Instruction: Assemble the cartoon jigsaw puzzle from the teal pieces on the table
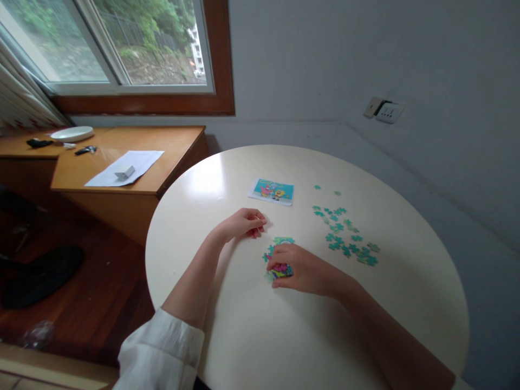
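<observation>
A partly joined jigsaw puzzle (281, 270) in teal, pink and purple lies on the round table (244, 346). My right hand (298, 268) arches over it, with fingers and thumb bent around its middle and lower part; the palm hides some of it. Just up and left of the puzzle, my left hand (247, 222) rests with its fingertips pinched together; whatever may be between them is too small to make out. Loose jigsaw pieces (353, 249), mostly teal, lie scattered to the right of my hands. Beyond the hands is a picture card (273, 192) with cartoon figures.
A wooden desk (179, 146) stands left of the table, bearing a paper sheet (144, 159), a small white box (124, 172) and a white plate (72, 134). Behind are a window and a wall with a socket (390, 112). A black round base (44, 276) is on the floor.
</observation>
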Demonstrator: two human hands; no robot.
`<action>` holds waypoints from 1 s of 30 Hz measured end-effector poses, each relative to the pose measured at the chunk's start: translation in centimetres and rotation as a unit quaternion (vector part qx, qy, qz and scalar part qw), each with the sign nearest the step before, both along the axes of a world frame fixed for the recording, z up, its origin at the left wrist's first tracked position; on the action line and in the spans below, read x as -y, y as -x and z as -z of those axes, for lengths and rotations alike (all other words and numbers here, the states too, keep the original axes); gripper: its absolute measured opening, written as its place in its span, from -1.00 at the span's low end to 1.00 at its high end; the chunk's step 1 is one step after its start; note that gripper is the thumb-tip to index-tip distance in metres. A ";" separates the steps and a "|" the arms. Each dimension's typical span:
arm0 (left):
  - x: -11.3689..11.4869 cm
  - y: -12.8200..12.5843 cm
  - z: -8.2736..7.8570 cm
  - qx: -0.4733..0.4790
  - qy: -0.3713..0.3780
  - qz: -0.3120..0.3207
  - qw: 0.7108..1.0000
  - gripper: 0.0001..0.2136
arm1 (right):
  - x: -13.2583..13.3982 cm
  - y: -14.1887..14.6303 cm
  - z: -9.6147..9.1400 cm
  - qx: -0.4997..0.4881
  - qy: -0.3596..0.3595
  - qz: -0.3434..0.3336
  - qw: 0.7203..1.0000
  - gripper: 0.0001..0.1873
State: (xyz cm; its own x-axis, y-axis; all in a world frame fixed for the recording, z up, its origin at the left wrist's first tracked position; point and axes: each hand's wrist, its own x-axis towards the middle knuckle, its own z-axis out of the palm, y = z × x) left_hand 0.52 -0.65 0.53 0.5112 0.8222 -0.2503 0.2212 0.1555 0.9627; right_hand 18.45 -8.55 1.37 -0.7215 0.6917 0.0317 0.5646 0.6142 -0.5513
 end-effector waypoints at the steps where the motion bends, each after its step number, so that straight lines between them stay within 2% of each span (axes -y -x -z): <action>1: 0.0 0.0 0.0 -0.001 -0.001 0.001 1.000 -0.82 | 0.0 0.0 0.0 -0.003 0.002 -0.001 1.000 -0.84; 5: 0.0 0.0 0.0 -0.008 -0.005 0.002 1.000 -0.82 | -0.2 -0.2 0.3 -0.023 0.009 0.001 1.000 -0.91; 12: 0.1 -0.1 -0.1 -0.009 -0.001 0.000 1.000 -0.81 | -0.5 -0.2 1.1 -0.060 -0.021 0.033 0.997 -0.95; 19: 0.1 -0.2 -0.3 -0.008 -0.002 -0.001 1.000 -0.80 | -0.4 -0.2 0.9 -0.054 -0.004 0.014 0.998 -0.89; 30: 0.2 -0.2 -0.4 -0.012 -0.004 0.006 1.000 -0.80 | -0.3 -0.1 0.7 -0.050 0.007 0.005 0.999 -0.91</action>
